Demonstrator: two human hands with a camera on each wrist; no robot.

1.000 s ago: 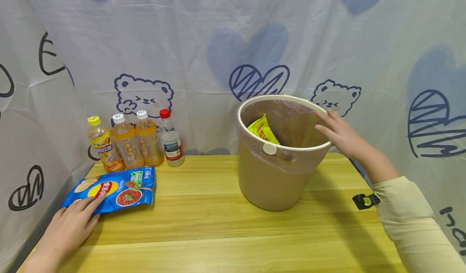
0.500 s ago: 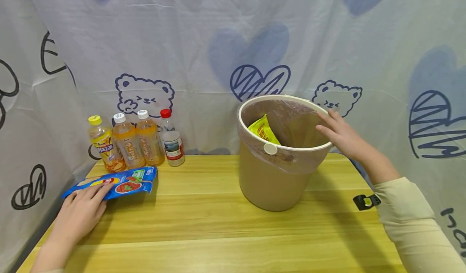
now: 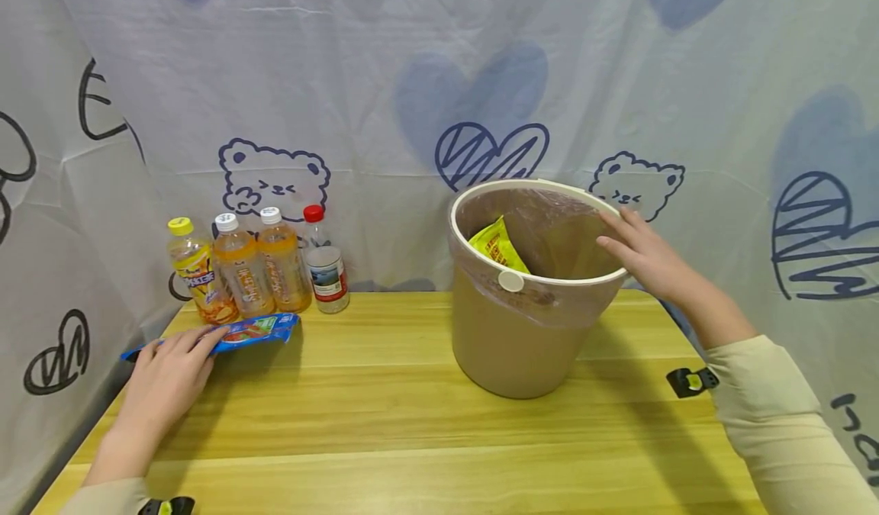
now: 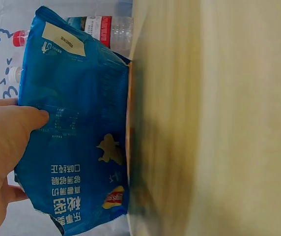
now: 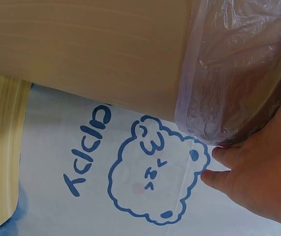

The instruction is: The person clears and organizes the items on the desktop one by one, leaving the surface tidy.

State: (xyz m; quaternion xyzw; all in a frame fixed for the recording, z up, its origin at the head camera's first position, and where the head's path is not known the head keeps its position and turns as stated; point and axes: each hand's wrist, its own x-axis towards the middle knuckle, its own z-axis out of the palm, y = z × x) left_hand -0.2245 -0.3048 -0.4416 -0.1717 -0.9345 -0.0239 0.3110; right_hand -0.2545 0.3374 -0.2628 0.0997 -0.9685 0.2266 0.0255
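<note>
My left hand (image 3: 168,378) grips a blue chip bag (image 3: 257,333) by its upper edge at the left of the table. In the left wrist view the thumb presses the back of the chip bag (image 4: 76,123), which stands tilted up with its lower edge near the wood. On the right, my right hand (image 3: 652,259) holds the rim of a beige trash can (image 3: 518,347) lined with a clear plastic bag. Fingertips (image 5: 219,177) show outside the can in the right wrist view. A yellow snack wrapper (image 3: 500,246) lies inside the can.
Behind the chip bag stand several drink bottles: a yellow-capped bottle (image 3: 199,278), two white-capped ones with orange labels (image 3: 242,271), and a red-capped bottle (image 3: 326,271). The wooden table (image 3: 384,454) ends at a patterned curtain (image 3: 384,217).
My left hand has tipped the chip bag from lying face-up to nearly edge-on and moved slightly right and farther from me. My right hand stays on the trash can's rim.
</note>
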